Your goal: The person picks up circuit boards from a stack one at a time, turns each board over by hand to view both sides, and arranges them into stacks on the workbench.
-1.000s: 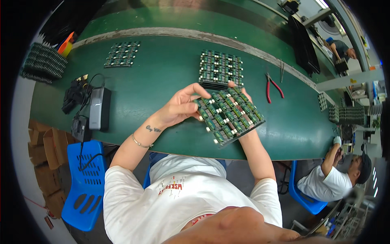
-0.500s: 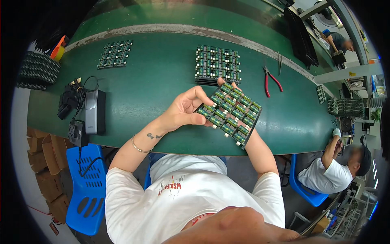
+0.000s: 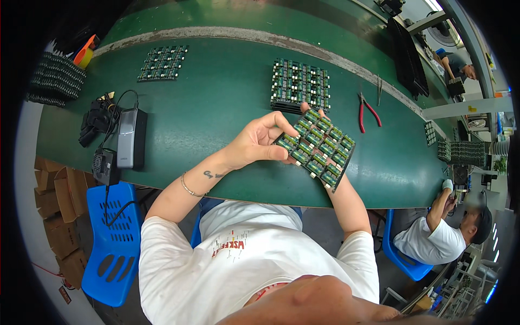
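A green circuit board panel (image 3: pixel 318 147), set with rows of small components and white connectors, is held tilted over the table's near side. My left hand (image 3: pixel 259 142) is closed on its left corner, with thumb and index finger at the edge. My right hand (image 3: pixel 305 107) supports the panel from beneath; its fingertips show past the far edge and the palm is mostly hidden. Just beyond the panel stands a stack of similar panels (image 3: pixel 300 81). Red-handled pliers (image 3: pixel 368 114) lie to its right, with metal tweezers (image 3: pixel 379 89) beside them.
On the green table (image 3: pixel 216 92), a single panel (image 3: pixel 162 63) lies far left, near stacked panels (image 3: pixel 57 78). A grey-black device (image 3: pixel 130 138) with cables sits at left. A blue chair (image 3: pixel 111 244) and cardboard boxes (image 3: pixel 62 233) are lower left. A co-worker (image 3: pixel 433 238) sits at right.
The whole view has shifted slightly, so the table's things appear a little further right. Both hands keep the same hold on the circuit board panel.
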A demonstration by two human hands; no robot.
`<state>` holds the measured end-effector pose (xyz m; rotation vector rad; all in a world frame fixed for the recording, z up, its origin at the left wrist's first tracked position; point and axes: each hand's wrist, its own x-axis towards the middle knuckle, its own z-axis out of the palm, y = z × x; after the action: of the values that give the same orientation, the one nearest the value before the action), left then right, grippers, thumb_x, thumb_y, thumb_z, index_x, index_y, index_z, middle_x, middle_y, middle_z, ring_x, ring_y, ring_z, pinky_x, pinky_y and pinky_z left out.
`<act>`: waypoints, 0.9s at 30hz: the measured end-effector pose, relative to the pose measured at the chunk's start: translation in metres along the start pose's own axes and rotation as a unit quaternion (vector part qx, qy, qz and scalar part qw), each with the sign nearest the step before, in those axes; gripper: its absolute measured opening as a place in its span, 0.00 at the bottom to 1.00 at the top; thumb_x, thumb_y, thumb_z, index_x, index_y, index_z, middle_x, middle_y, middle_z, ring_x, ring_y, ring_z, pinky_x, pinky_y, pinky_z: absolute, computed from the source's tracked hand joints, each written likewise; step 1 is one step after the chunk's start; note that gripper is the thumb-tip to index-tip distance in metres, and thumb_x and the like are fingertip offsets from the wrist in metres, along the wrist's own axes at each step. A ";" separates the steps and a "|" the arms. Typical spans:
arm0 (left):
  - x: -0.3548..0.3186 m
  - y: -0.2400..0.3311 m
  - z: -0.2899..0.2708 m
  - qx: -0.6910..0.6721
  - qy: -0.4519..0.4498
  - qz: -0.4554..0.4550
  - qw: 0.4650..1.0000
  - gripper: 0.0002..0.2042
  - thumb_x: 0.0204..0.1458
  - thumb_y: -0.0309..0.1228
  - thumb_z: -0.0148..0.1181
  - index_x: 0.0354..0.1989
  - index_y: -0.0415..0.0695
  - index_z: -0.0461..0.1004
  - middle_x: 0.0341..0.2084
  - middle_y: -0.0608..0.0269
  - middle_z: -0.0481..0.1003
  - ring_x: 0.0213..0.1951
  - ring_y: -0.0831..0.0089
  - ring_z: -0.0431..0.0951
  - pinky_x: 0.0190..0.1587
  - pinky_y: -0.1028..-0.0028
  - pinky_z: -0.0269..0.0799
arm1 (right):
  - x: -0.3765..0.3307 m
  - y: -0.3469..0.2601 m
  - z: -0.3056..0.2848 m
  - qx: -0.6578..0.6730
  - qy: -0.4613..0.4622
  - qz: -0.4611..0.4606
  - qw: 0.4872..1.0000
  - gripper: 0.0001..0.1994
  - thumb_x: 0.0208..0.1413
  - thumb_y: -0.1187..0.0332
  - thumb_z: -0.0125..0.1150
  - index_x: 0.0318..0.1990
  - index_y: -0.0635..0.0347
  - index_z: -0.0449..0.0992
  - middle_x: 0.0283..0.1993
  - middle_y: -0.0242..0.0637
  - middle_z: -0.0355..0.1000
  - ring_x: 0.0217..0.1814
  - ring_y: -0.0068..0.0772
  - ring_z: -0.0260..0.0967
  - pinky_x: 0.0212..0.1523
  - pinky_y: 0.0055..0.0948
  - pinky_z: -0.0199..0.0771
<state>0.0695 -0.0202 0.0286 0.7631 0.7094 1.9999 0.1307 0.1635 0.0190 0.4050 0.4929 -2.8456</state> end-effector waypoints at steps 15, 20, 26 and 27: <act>0.013 0.004 0.021 0.606 0.069 0.167 0.775 0.19 0.52 0.29 0.56 0.52 0.41 0.63 0.42 0.60 0.71 0.40 0.77 0.72 0.43 0.79 0.67 | -0.032 0.010 0.037 -0.681 -0.056 -0.496 0.536 0.19 0.46 0.74 0.59 0.48 0.65 0.71 0.43 0.42 0.70 0.38 0.30 0.69 0.37 0.25 0.71; 0.005 -0.003 0.008 0.202 0.121 0.052 0.970 0.17 0.55 0.31 0.53 0.53 0.41 0.63 0.44 0.60 0.70 0.40 0.77 0.72 0.43 0.80 0.66 | -0.028 0.010 0.039 -0.675 -0.178 -0.504 0.509 0.19 0.48 0.72 0.59 0.49 0.66 0.70 0.46 0.47 0.69 0.44 0.38 0.69 0.46 0.30 0.70; -0.001 -0.001 -0.005 0.018 0.179 -0.011 0.984 0.17 0.57 0.31 0.49 0.54 0.41 0.62 0.45 0.60 0.70 0.42 0.77 0.71 0.44 0.77 0.67 | -0.027 -0.003 0.028 -0.560 -0.029 -0.609 0.561 0.17 0.55 0.70 0.52 0.51 0.67 0.69 0.47 0.45 0.68 0.40 0.30 0.68 0.41 0.25 0.69; -0.001 0.002 -0.005 0.016 0.178 -0.004 0.984 0.16 0.58 0.31 0.49 0.54 0.41 0.62 0.45 0.60 0.70 0.42 0.77 0.71 0.44 0.77 0.68 | -0.029 -0.003 0.028 -0.545 0.005 -0.544 0.638 0.17 0.56 0.68 0.52 0.51 0.68 0.68 0.46 0.44 0.69 0.39 0.27 0.67 0.40 0.23 0.68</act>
<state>0.0657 -0.0229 0.0267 0.4193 0.9495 2.1460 0.1503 0.1613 0.0537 -0.2555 3.0185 -2.4924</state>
